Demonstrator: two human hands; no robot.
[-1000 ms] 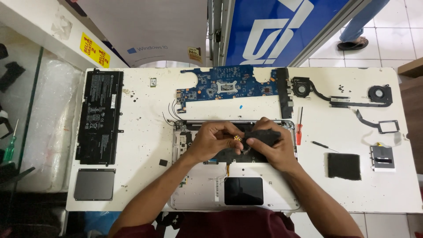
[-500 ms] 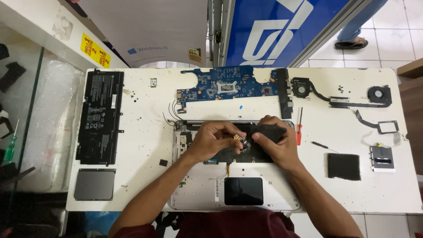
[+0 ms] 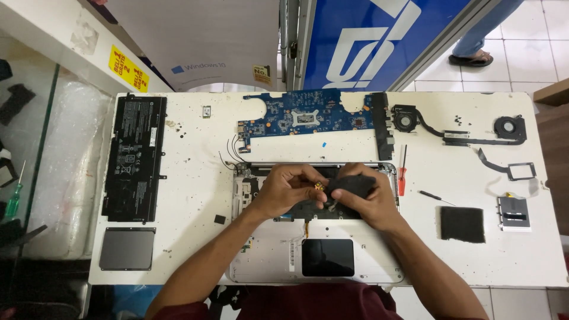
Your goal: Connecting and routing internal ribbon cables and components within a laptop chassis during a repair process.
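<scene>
Battery point(image 3: 134, 157) left of chassis point(image 3: 267, 261), motherboard point(image 3: 308, 118) behind

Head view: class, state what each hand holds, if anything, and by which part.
Left hand pinches a small gold-coloured part at its fingertips. Right hand grips a flat black piece by its lower edge, above the open silver laptop shell.

On a white table point(image 3: 189, 195) lies an opened laptop shell point(image 3: 267, 261), and over its middle the person's left hand point(image 3: 284, 192) and right hand point(image 3: 361, 198) meet, pinching a small gold-coloured part point(image 3: 319, 186) that is too small to identify, perhaps a connector. Above the shell lies a blue circuit board point(image 3: 308, 118), a black battery point(image 3: 135, 157) lies well to the left, and a red screwdriver point(image 3: 402, 175) lies just right of the shell.
</scene>
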